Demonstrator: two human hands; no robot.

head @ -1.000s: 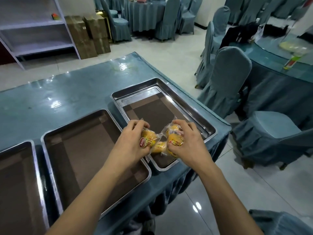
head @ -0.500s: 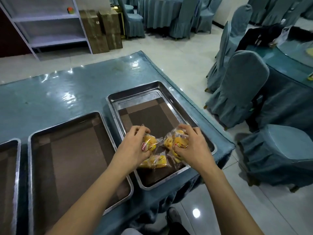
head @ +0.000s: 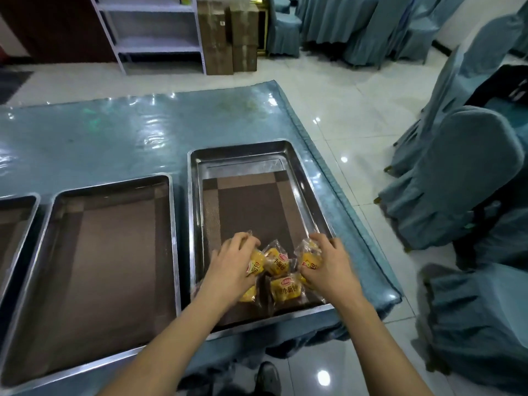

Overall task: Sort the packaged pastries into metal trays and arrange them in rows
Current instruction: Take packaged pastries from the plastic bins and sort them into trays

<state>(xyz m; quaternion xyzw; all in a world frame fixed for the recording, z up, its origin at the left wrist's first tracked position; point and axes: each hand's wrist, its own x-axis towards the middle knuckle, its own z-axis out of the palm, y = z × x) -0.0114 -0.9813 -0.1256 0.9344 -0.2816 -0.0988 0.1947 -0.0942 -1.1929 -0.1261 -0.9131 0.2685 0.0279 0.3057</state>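
The desk (head: 120,138) under its glossy blue cover fills my view from 9 to 12 o'clock. Three metal trays lie on it side by side: right tray (head: 311,178) ahead of me, middle tray (head: 114,252) at 9 o'clock of it, left tray (head: 17,212) cut off at the edge. Each has a brown liner.

Covered chairs (head: 457,181) stand at 3 o'clock; a shelf unit (head: 154,32) and cardboard boxes (head: 228,35) at 12 o'clock.

My left hand (head: 231,270) curls its grip round one packaged pastry (head: 255,262). My right hand (head: 328,267) grips another packaged pastry (head: 308,257). Both sit low in the near end of the right tray.

Between my hands, two more pastries rest on the liner: one (head: 275,260) at 12 o'clock, one (head: 285,290) at 6 o'clock, packets touching.
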